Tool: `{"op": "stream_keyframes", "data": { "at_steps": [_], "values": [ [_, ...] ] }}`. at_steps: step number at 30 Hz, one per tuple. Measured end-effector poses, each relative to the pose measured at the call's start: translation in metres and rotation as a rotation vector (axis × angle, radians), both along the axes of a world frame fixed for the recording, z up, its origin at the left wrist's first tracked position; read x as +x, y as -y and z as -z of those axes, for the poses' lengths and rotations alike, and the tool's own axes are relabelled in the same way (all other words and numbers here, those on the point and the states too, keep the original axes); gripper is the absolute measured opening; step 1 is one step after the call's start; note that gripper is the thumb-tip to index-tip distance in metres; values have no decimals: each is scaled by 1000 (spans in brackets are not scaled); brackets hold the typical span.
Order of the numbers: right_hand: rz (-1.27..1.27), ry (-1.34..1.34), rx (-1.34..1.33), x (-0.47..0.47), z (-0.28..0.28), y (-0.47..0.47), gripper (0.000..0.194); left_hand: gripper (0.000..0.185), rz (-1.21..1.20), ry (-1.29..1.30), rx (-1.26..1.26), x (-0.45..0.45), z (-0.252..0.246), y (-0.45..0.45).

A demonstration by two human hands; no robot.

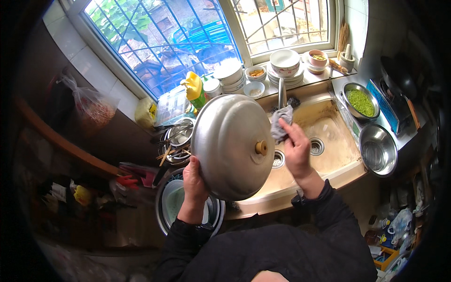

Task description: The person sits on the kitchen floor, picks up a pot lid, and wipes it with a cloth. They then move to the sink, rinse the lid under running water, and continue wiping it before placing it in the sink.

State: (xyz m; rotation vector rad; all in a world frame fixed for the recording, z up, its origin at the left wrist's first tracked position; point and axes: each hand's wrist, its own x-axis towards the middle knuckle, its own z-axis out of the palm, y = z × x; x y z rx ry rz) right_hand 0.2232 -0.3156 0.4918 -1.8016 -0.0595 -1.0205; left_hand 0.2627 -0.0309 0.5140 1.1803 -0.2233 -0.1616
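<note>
My left hand [193, 183] grips the rim of a large domed metal pot lid [229, 141], which is tilted up with its outer face towards me. A small yellowish knob [261, 147] sits at the lid's centre. In my right hand [297, 148] is a crumpled grey cloth [282, 121], held just to the right of the lid and apart from it. Beneath both hands lies a tan double-bowl sink [338, 155] with two metal drain strainers. The lid covers much of the left bowl. A metal faucet [281, 93] rises behind the cloth.
Stacked bowls [285, 63] and a yellow bottle [193, 86] line the barred window's sill. A bowl of green beans [361, 101] and a metal basin [378, 151] stand to the right. Nested basins [165, 204] sit at lower left, below a pot with chopsticks [166, 155].
</note>
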Motion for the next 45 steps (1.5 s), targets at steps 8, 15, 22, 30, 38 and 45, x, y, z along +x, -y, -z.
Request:
{"op": "stream_keyframes", "data": {
  "at_steps": [8, 15, 22, 30, 38, 45],
  "values": [
    [-308, 283, -618, -8, -57, -72, 41, 43, 134, 43, 10, -8, 4, 22],
    [-296, 243, -599, 19, -81, -61, 27, 38, 133, 113, 176, -14, 5, 15],
    [-275, 108, -353, 44, -93, -21, 36, 39, 105, 158, 239, -20, 1, 1],
    [-471, -146, 366, 104, -27, 39, 31, 42, 144, 165, 157, -36, -15, -20],
    [-806, -271, 867, 100, 4, 47, 32, 49, 87, 221, 27, -47, -26, -37],
    [-957, -253, 897, 102, -15, 64, 35, 45, 174, 287, -123, -41, -12, -61]
  ]
}}
